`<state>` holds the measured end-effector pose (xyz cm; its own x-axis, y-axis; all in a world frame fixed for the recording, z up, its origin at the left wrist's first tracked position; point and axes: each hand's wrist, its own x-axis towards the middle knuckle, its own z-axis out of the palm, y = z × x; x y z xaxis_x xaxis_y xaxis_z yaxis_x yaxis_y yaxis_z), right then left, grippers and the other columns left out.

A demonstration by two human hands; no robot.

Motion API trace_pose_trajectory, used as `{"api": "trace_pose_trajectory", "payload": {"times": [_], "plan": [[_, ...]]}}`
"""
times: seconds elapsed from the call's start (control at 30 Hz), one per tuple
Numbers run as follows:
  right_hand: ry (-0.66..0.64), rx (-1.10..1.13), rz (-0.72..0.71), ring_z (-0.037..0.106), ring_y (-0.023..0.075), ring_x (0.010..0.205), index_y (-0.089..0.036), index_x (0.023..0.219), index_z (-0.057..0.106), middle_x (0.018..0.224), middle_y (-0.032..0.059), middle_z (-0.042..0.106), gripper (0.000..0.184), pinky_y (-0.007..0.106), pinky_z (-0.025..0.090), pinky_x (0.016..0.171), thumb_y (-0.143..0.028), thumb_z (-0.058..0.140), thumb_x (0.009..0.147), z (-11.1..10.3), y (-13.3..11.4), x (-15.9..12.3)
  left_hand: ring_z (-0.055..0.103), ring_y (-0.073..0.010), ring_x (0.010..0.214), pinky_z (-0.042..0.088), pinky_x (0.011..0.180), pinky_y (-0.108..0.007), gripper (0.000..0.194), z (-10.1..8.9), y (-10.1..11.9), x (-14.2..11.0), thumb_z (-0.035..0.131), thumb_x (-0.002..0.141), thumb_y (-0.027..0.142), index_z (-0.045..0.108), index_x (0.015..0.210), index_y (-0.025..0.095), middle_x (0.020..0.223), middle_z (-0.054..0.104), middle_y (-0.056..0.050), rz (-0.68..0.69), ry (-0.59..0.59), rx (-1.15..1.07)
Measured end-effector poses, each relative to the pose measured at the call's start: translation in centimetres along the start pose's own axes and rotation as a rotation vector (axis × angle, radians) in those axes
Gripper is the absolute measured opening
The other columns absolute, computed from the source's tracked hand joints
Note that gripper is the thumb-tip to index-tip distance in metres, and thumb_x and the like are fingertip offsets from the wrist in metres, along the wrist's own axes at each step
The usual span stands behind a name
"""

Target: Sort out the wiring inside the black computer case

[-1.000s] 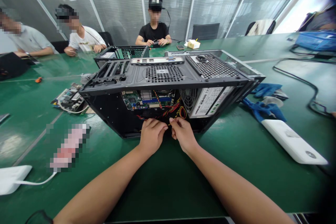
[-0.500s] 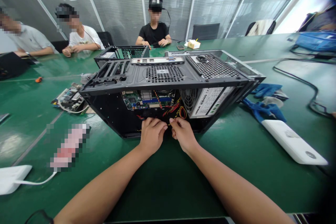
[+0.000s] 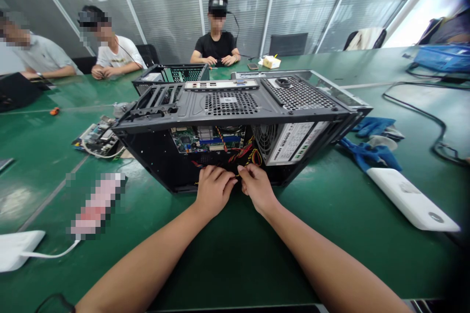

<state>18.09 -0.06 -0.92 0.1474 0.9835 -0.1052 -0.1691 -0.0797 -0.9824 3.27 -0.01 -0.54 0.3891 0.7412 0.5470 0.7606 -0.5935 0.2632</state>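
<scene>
The case (image 3: pixel 161 124) stands on the tabletop (image 3: pixel 286 259) with its uncovered side facing the person; both hands work at the lower edge of that side, in front of the loose wires (image 3: pixel 256 156). A thin yellow-and-black wire (image 3: pixel 237 175) runs between the fingertips, just below the bundle and near the middle of the opening. The left hand (image 3: pixel 216 186) has its fingers curled and its thumb brought in against them, apparently nipping one end of that short stretch; the right hand (image 3: pixel 253 183) pinches the other side between thumb and forefinger (the exact contact is partly hidden by the fingers).

Handling this well likely calls for a light, close grip; one hand is best kept steady while the other does the fine work, with any twist or pull made along the wire rather than across it. A little slack toward the bundle should spare its far ends; the board (image 3: pixel 189 140) and the power supply (image 3: pixel 293 144) sit close behind, so small finger movements look safer than a sharp tug; the case's metal rim probably deserves care from the knuckles too.
</scene>
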Motion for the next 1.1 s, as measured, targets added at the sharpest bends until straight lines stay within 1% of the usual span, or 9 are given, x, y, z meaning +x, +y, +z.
{"api": "trace_pose_trajectory", "payload": {"times": [0.1,0.2,0.4,0.6,0.8,0.9,1.1], "plan": [[-0.001,0.007,0.009,0.033,0.0076,0.037,-0.023,0.065,0.042,0.042,-0.0096,0.038,0.044,0.022,0.024,0.038,-0.055,0.070,0.076,-0.04,0.15,0.10,0.052,-0.0246,0.090,0.038,0.079,-0.039,0.014,0.11,0.01,-0.05,0.063,0.092,0.035,0.069,0.096,0.023,0.089,0.070,-0.005,0.013,0.027,0.001],[-0.004,0.007,0.011,0.033,0.0076,0.037,-0.023,0.065,0.042,0.043,-0.0095,0.038,0.044,0.023,0.024,0.038,-0.056,0.070,0.076,-0.08,0.31,0.20,0.053,-0.0236,0.089,0.037,0.079,-0.038,0.009,0.13,0.05,0.00,0.063,0.092,0.030,0.069,0.090,0.022,0.086,0.071,-0.004,0.033,0.052,0.015],[-0.006,0.000,-0.007,0.033,0.0077,0.037,-0.023,0.066,0.042,0.042,-0.0096,0.038,0.043,0.022,0.024,0.038,-0.055,0.069,0.077,-0.10,0.47,0.22,0.053,-0.0223,0.086,0.033,0.077,-0.037,0.016,0.02,0.21,0.17,0.064,0.092,0.029,0.070,0.079,0.023,0.075,0.070,-0.001,0.031,0.098,0.053],[-0.004,0.008,-0.005,0.033,0.0079,0.036,-0.024,0.065,0.041,0.042,-0.0096,0.038,0.043,0.023,0.023,0.038,-0.055,0.069,0.077,0.01,0.26,0.13,0.057,-0.0224,0.085,0.032,0.077,-0.038,0.018,-0.04,0.18,0.30,0.064,0.092,0.030,0.069,0.077,0.022,0.071,0.069,-0.001,0.019,0.117,0.083],[-0.007,0.026,-0.001,0.031,0.0071,0.036,-0.024,0.065,0.040,0.041,-0.0102,0.036,0.045,0.022,0.022,0.037,-0.056,0.069,0.076,0.09,0.17,0.04,0.059,-0.0218,0.082,0.033,0.077,-0.038,0.017,-0.16,0.11,0.59,0.061,0.094,0.028,0.069,0.080,0.021,0.070,0.068,-0.002,0.050,0.110,0.096],[-0.003,0.015,-0.003,0.032,0.0070,0.035,-0.023,0.065,0.041,0.041,-0.0101,0.037,0.044,0.022,0.022,0.037,-0.055,0.069,0.077,0.08,0.21,0.05,0.058,-0.0219,0.081,0.034,0.075,-0.037,0.018,-0.22,0.09,0.74,0.059,0.095,0.027,0.068,0.081,0.020,0.070,0.067,-0.002,0.068,0.081,0.102],[-0.005,0.026,-0.003,0.030,0.0066,0.036,-0.024,0.064,0.039,0.041,-0.0104,0.036,0.045,0.022,0.022,0.037,-0.055,0.069,0.077,0.10,0.33,0.11,0.059,-0.0226,0.085,0.036,0.077,-0.037,0.019,-0.05,-0.12,0.82,0.055,0.097,0.024,0.068,0.084,0.019,0.075,0.067,-0.003,0.097,0.041,0.079]]}}
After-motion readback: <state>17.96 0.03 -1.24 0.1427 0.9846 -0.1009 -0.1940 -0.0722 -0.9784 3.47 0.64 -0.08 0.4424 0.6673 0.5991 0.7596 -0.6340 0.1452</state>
